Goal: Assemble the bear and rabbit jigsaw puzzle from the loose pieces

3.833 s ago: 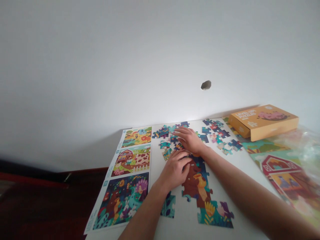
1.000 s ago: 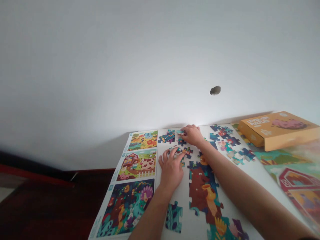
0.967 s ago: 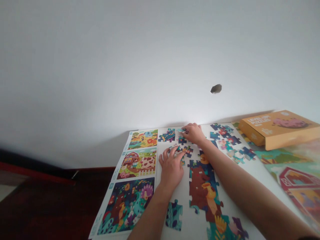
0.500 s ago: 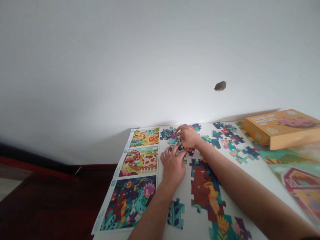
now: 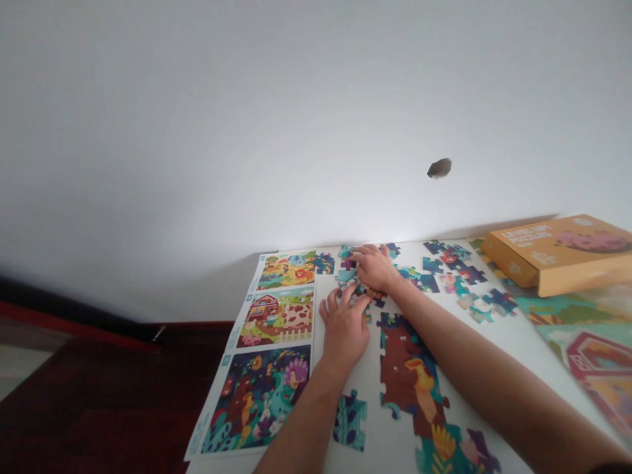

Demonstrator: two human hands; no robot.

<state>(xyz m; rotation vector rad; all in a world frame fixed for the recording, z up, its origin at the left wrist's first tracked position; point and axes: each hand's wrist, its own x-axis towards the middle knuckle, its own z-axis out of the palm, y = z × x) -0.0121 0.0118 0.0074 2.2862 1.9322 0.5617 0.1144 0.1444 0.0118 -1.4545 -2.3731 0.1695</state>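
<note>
Loose jigsaw pieces (image 5: 347,276) lie in a heap near the wall end of the white table. My left hand (image 5: 347,326) rests at the near side of this heap, fingers spread and bent, tips touching pieces. Just beyond it, my right hand (image 5: 376,268) reaches over the heap with its fingers apart and pointing left; some pieces are hidden beneath it. A joined section with a brown bear (image 5: 402,359) lies between my forearms. Beside my left forearm is a small teal leaf-patterned section (image 5: 350,421).
A printed picture sheet (image 5: 257,401) with three scenes lies along the left edge. More pieces (image 5: 486,304) are scattered right of my right forearm. An orange puzzle box (image 5: 563,253) sits at the far right on a colourful picture (image 5: 592,355). The wall (image 5: 296,131) borders the table's far edge.
Pieces by my right fingertips have shifted, and a gap now separates a dark blue piece at the left from the heap. Both hands stay in nearly the same place.
</note>
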